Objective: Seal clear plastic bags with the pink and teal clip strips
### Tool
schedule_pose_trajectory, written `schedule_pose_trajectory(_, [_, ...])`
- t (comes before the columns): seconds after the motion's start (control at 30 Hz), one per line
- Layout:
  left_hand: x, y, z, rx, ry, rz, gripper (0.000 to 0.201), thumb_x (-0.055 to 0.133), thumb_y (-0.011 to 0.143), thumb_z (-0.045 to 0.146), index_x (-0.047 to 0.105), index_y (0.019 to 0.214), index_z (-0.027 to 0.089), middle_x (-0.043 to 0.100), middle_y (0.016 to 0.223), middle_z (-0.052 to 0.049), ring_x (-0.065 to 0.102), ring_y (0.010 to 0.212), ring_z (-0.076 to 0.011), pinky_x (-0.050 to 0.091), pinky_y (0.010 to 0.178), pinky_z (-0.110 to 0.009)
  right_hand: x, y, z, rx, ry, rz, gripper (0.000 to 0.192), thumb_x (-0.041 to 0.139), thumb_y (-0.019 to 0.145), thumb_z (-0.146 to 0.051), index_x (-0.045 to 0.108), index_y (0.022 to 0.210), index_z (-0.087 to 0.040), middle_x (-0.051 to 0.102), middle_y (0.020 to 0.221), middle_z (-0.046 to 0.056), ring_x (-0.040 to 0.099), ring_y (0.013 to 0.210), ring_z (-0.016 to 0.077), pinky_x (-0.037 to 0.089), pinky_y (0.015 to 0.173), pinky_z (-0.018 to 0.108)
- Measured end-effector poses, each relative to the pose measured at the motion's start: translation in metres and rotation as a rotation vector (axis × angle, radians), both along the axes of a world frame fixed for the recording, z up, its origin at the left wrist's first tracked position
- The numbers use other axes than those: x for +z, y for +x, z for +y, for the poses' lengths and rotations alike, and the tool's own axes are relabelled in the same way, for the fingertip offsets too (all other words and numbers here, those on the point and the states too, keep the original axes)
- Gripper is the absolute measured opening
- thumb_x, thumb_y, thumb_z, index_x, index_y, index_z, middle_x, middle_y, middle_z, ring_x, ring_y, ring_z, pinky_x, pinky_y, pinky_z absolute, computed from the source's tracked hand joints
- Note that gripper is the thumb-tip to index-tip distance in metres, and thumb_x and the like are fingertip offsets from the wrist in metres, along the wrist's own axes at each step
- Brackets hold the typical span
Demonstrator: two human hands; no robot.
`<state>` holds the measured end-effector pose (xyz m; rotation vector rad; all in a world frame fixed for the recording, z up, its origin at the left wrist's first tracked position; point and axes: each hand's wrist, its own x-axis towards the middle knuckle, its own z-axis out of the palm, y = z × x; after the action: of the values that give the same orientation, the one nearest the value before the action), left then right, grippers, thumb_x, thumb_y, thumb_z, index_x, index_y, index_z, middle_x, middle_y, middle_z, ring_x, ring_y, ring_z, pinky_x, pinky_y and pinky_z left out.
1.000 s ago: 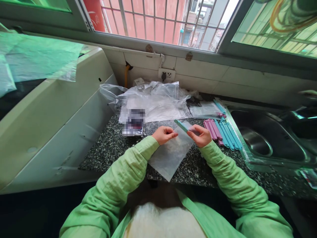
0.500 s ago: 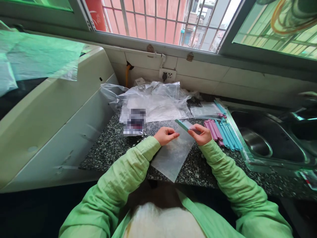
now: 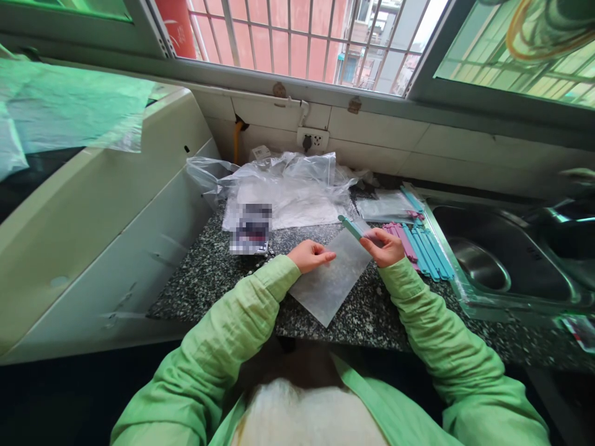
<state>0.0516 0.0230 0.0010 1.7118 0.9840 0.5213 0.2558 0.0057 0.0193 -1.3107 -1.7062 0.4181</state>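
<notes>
My left hand (image 3: pixel 311 255) has thumb and fingers pinched together at the left edge of a frosted plastic bag (image 3: pixel 332 285). The bag slants over the counter between my hands, one corner pointing toward me. Gripped in my right hand (image 3: pixel 387 248) are teal bag clips (image 3: pixel 349 227), long thin strips with clear film beside them; how many there are I cannot tell. Right of that hand lie rows of pink clips (image 3: pixel 403 238) and blue clips (image 3: pixel 427 251), side by side.
Crumpled clear plastic bags (image 3: pixel 297 192) lie at the back of the speckled counter (image 3: pixel 199 282). A blurred-out item (image 3: pixel 251 229) sits in front of them. Flat clear bags (image 3: pixel 381 205) rest behind the clips. A metal sink (image 3: pixel 511 248) is on the right, below a barred window (image 3: pixel 297 37).
My right hand has moved slightly right with the teal clips. The frosted bag's near corner has drawn up, away from me. My left hand has barely moved.
</notes>
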Motion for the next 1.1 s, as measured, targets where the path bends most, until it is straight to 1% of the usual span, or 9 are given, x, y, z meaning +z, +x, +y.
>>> schedule_pose_trajectory(0.1, [-0.002,0.000,0.001,-0.017,0.004,-0.002,0.037,0.048,0.069,0.042,0.061,0.058,0.009,0.036,0.038,0.005,0.027,0.040,-0.0052,0.021,0.043,-0.022,0.000,0.003,0.002,-0.043,0.006,-0.023,0.029,0.055,0.067,-0.043,0.056,0.062,-0.015,0.045,0.052,-0.002,0.037,0.048,0.0075,0.029,0.045,0.021])
schedule_pose_trajectory(0.2, [-0.004,0.000,0.000,-0.015,0.015,-0.008,0.034,0.048,0.071,0.038,0.062,0.058,0.009,0.040,0.039,0.004,0.029,0.039,-0.0052,0.022,0.042,-0.021,-0.002,0.005,0.004,-0.064,0.027,-0.052,0.029,0.055,0.067,-0.044,0.056,0.061,-0.015,0.044,0.052,-0.002,0.037,0.048,0.0076,0.029,0.044,0.021])
schedule_pose_trajectory(0.4, [-0.001,0.003,-0.001,-0.010,0.004,-0.006,0.032,0.050,0.071,0.035,0.062,0.057,0.009,0.050,0.043,0.002,0.033,0.041,-0.0054,0.025,0.044,-0.020,-0.004,0.007,0.007,-0.084,0.105,-0.143,0.026,0.054,0.069,-0.041,0.055,0.060,-0.016,0.048,0.054,0.000,0.041,0.051,0.0097,0.032,0.047,0.022])
schedule_pose_trajectory(0.5, [0.000,0.004,-0.001,-0.013,0.007,-0.010,0.031,0.050,0.071,0.034,0.062,0.057,0.009,0.052,0.045,0.001,0.035,0.041,-0.0053,0.027,0.044,-0.020,-0.004,0.008,0.009,-0.083,0.128,-0.174,0.025,0.054,0.070,-0.039,0.054,0.060,-0.016,0.048,0.055,0.000,0.042,0.052,0.0103,0.033,0.048,0.023])
schedule_pose_trajectory(0.7, [-0.002,0.002,0.000,-0.038,0.015,0.019,0.033,0.049,0.071,0.037,0.061,0.056,0.009,0.055,0.047,0.000,0.038,0.043,-0.0063,0.029,0.046,-0.020,-0.007,0.007,0.008,-0.048,0.120,-0.195,0.025,0.053,0.071,-0.039,0.052,0.058,-0.017,0.046,0.054,0.000,0.041,0.051,0.0105,0.032,0.048,0.024])
schedule_pose_trajectory(0.8, [0.000,0.001,-0.001,-0.036,0.009,0.046,0.038,0.049,0.070,0.042,0.059,0.054,0.010,0.051,0.044,0.001,0.036,0.042,-0.0064,0.027,0.046,-0.021,-0.008,0.006,0.008,-0.047,0.121,-0.188,0.025,0.053,0.071,-0.040,0.052,0.059,-0.018,0.047,0.055,0.000,0.042,0.052,0.0108,0.033,0.048,0.024])
schedule_pose_trajectory(0.93, [0.003,0.000,-0.003,-0.043,-0.001,0.072,0.045,0.049,0.066,0.053,0.056,0.049,0.011,0.041,0.038,0.004,0.032,0.040,-0.0060,0.024,0.044,-0.022,-0.006,0.010,0.009,-0.069,0.134,-0.165,0.027,0.053,0.070,-0.042,0.053,0.059,-0.018,0.048,0.056,0.001,0.043,0.053,0.0114,0.033,0.048,0.024])
schedule_pose_trajectory(1.1, [0.005,-0.001,-0.003,-0.079,0.016,0.100,0.051,0.047,0.061,0.062,0.048,0.044,0.013,0.035,0.037,0.005,0.028,0.039,-0.0053,0.020,0.042,-0.022,-0.001,0.019,0.011,-0.156,0.143,-0.147,0.025,0.054,0.070,-0.042,0.054,0.061,-0.018,0.047,0.054,0.000,0.042,0.053,0.0112,0.033,0.049,0.024])
